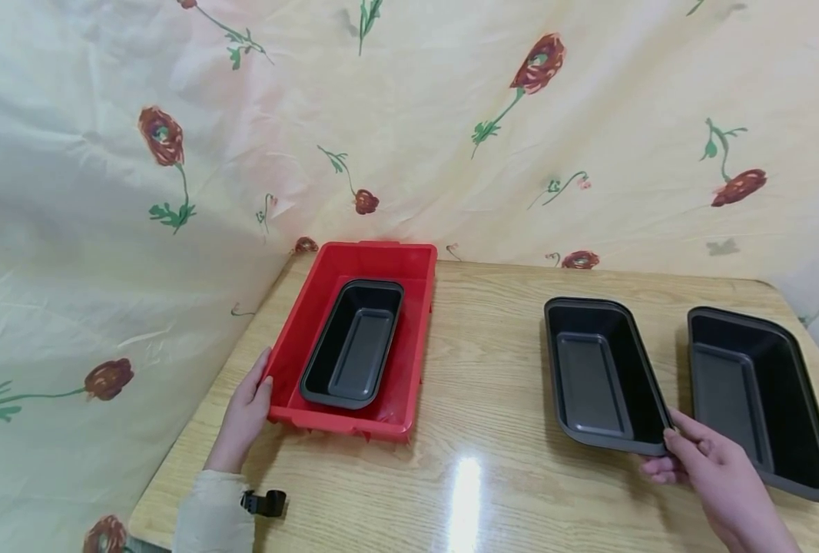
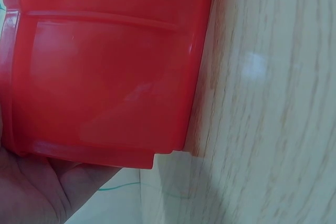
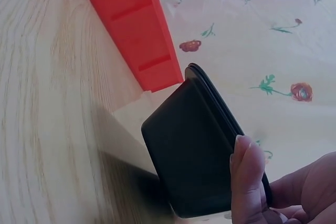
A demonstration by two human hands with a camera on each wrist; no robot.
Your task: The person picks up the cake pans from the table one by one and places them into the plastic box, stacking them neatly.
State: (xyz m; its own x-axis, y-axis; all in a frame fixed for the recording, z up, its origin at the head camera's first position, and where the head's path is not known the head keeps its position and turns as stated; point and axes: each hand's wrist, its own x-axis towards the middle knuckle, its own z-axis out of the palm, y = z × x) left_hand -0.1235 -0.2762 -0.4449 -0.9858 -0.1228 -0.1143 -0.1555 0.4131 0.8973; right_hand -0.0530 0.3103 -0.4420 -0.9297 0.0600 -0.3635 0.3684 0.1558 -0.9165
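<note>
At the front left corner of a red plastic tray [image 1: 419, 361], my left hand [image 1: 242, 411] grips the rim, with the thumb by the front wall. Inside the tray lies a dark loaf pan [image 1: 363, 349]. My right hand [image 1: 717, 472] pinches the near right corner of a second loaf pan [image 1: 592, 384], thumb on the rim and fingers beneath. In the right wrist view this held pan [image 3: 189, 145] is tilted, with a shadow below it on the wood. A third loaf pan [image 1: 727, 392] stands just right of it, partly behind my right hand.
A wooden table [image 1: 492, 361] carries all of this. Flower-printed cloth [image 1: 409, 115] hangs along its back and left sides. A black strap with a small block [image 1: 266, 503] is on my left wrist.
</note>
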